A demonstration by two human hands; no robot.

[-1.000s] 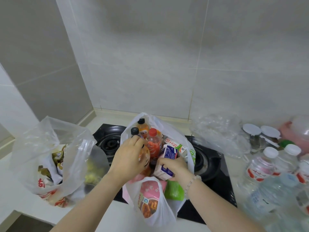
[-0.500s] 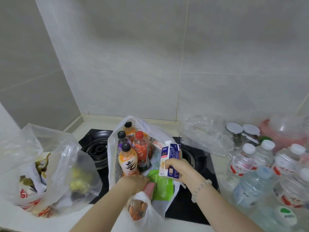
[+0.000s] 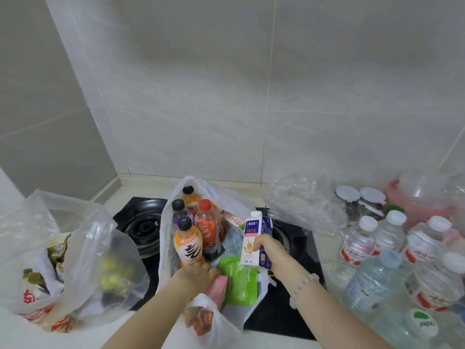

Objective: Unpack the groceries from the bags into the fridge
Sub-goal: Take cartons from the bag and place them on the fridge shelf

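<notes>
A white plastic bag (image 3: 164,238) stands open on the stove (image 3: 141,222). Four capped drink bottles (image 3: 189,248) stand upright at its 11 o'clock. A green pouch (image 3: 239,280) and a pink packet (image 3: 217,288) lie at 5 o'clock. At 3 o'clock the right hand (image 3: 270,248) grips an upright blue-and-white milk carton (image 3: 255,235). A second, clear bag (image 3: 75,248) slumps at 9 o'clock.
</notes>
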